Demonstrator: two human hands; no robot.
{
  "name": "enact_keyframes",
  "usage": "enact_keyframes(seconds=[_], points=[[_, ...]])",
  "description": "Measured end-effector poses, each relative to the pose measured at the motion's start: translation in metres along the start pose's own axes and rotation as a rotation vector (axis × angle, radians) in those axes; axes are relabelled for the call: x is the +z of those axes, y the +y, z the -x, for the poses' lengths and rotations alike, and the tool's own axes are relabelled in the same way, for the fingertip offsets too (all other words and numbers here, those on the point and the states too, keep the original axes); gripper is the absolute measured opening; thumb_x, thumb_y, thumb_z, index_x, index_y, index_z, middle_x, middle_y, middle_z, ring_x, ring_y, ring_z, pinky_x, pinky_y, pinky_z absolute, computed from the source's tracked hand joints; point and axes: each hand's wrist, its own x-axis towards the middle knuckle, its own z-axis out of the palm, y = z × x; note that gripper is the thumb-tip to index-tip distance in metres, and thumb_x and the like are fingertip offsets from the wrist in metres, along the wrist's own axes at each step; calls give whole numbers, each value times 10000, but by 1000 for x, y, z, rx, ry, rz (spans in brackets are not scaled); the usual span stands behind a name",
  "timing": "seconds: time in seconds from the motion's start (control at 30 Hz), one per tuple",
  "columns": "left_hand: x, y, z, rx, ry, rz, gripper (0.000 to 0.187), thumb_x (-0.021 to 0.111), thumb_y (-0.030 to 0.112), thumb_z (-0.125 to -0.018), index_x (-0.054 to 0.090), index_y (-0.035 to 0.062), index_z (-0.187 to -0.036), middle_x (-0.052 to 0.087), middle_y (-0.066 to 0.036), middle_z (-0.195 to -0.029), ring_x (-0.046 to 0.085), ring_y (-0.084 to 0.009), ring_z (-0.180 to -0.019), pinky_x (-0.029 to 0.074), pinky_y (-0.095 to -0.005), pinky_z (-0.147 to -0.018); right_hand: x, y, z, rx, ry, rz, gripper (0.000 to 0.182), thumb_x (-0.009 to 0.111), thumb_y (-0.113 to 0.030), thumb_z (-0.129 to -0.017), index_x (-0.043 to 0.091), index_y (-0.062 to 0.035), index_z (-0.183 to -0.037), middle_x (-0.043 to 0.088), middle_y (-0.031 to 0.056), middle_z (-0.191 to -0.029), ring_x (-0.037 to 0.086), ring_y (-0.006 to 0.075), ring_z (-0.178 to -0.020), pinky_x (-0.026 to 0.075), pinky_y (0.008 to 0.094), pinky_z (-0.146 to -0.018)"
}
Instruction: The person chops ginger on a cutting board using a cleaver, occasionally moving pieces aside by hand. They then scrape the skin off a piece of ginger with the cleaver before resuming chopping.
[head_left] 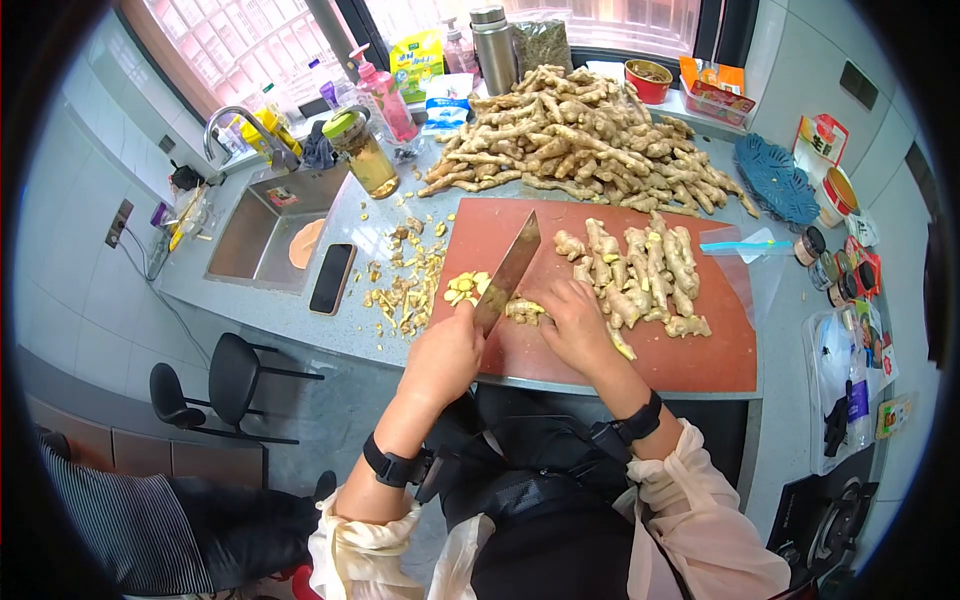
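My left hand [446,348] is wrapped round the handle of a cleaver [512,268], whose broad blade points up and away over a red cutting board [615,372]. Bent fingers of my right hand [578,324] press on a short piece of ginger [522,311] lying just right of the blade. To the left of the blade is a small heap of yellow ginger slices [464,288]. Several whole ginger roots [650,265] lie in rows on the board's right side. The cleaver's handle is hidden inside my left hand.
Behind the board rises a large pile of ginger [570,135]. Ginger scraps [410,285] and a phone [332,279] lie left, near the sink [245,235]. A lidded jar [362,155] stands behind them. A blue basket [777,178] and a plastic bag [752,265] sit right.
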Motion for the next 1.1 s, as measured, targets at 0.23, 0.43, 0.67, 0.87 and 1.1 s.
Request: enact_keyframes(seconds=[0.23, 0.43, 0.67, 0.87, 1.1], points=[[2, 9, -3, -110, -111, 0, 232, 541, 210, -1006, 519, -7, -1085, 692, -292, -917, 665, -493, -907, 514, -582, -802, 1, 1, 0, -1, 2, -5, 408, 642, 3, -783, 723, -96, -1170, 594, 107, -982, 573, 319, -1021, 427, 435, -922], [10, 0, -6, -13, -8, 14, 196, 531, 176, -984, 533, -6, -1056, 707, -289, -820, 702, -478, -806, 542, -587, -741, 0, 1, -1, 1, 0, -9, 388, 645, -1, -787, 725, -92, -1156, 594, 111, -978, 576, 322, -1022, 431, 438, -926], [18, 13, 0, -70, 10, -33, 224, 537, 208, -995, 530, -3, -1071, 708, -287, -849, 696, -483, -834, 536, -595, -756, 5, 4, -1, -49, 20, -9, 423, 653, 3, -762, 721, -98, -1166, 580, 122, -952, 571, 344, -999, 443, 453, -928], [12, 9, 0, -83, 25, 27, 239, 513, 211, -1007, 533, -15, -1079, 702, -296, -859, 689, -491, -839, 530, -605, -765, 1, 2, 0, -27, 7, 2, 428, 649, 3, -772, 729, -109, -1177, 595, 108, -954, 588, 319, -1010, 433, 455, -950], [7, 5, 8, -116, 20, -31, 213, 492, 188, -1005, 542, -7, -1078, 714, -299, -863, 710, -476, -840, 545, -595, -769, 3, 4, 1, -18, 24, -19, 408, 638, 0, -789, 729, -115, -1169, 594, 111, -954, 585, 325, -1012, 432, 454, -956]])
